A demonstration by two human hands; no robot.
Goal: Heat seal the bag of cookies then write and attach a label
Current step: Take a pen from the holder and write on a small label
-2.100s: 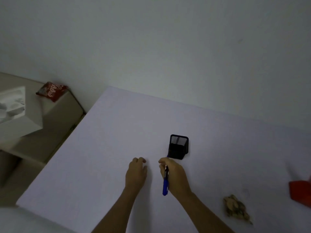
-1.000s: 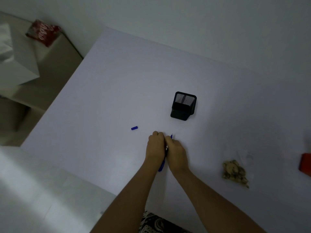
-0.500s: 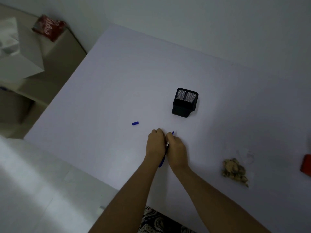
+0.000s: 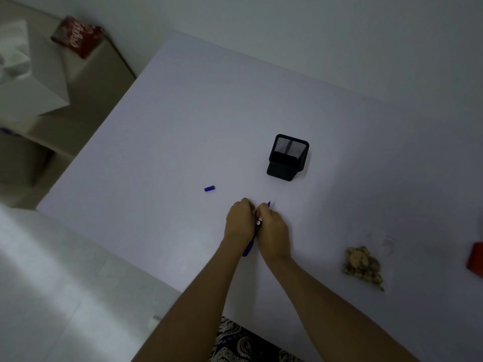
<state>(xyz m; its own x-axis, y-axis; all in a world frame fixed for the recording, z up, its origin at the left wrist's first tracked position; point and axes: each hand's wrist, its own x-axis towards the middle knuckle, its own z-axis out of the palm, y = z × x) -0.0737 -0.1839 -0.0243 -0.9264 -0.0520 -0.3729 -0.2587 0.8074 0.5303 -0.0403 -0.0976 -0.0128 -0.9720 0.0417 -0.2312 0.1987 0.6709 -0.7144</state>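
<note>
Holding: your right hand (image 4: 273, 232) grips the blue pen (image 4: 248, 250), tip pointing away from you.
Other hand: your left hand (image 4: 239, 223) sits curled right against it; you cannot tell what it pinches, as any label is hidden.
Pen cap (image 4: 209, 188): off, lying alone to the left on the table (image 4: 183, 113).
Cookie bag (image 4: 364, 265): lies well to your right, near a red thing (image 4: 475, 259) at the edge.
How it handles: the bag looks light, thin and slippery, and cookies break easily.
Where to hold: pinch the empty clear top, not the lumpy part.
Pen cup (image 4: 287, 158): stands just past your hands.
</note>
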